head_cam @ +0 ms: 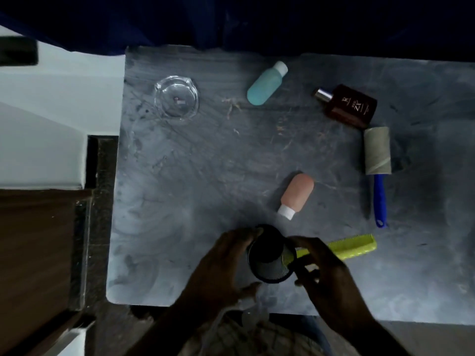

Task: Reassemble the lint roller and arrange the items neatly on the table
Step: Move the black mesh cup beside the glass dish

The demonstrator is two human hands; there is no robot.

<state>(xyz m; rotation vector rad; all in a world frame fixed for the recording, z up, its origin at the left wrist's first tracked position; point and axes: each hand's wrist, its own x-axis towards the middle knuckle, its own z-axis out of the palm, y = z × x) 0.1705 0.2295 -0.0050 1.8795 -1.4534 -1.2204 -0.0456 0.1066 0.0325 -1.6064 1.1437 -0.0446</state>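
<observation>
The lint roller (377,155) lies at the table's right side, its grey roll on the blue handle (380,201). Near the front edge a black mesh cup (270,255) sits between my hands. My left hand (226,263) wraps its left side, fingers on the rim. My right hand (321,263) holds the cup's right side, next to the near end of a yellow-green comb (347,246) that lies flat and reaches the cup. A pink bottle (298,195) lies on its side just beyond the cup.
A teal bottle (266,84) and a dark brown perfume bottle (349,106) lie at the back of the grey table (192,188). A clear glass dish (177,98) stands back left. A wooden cabinet (36,247) is to the left.
</observation>
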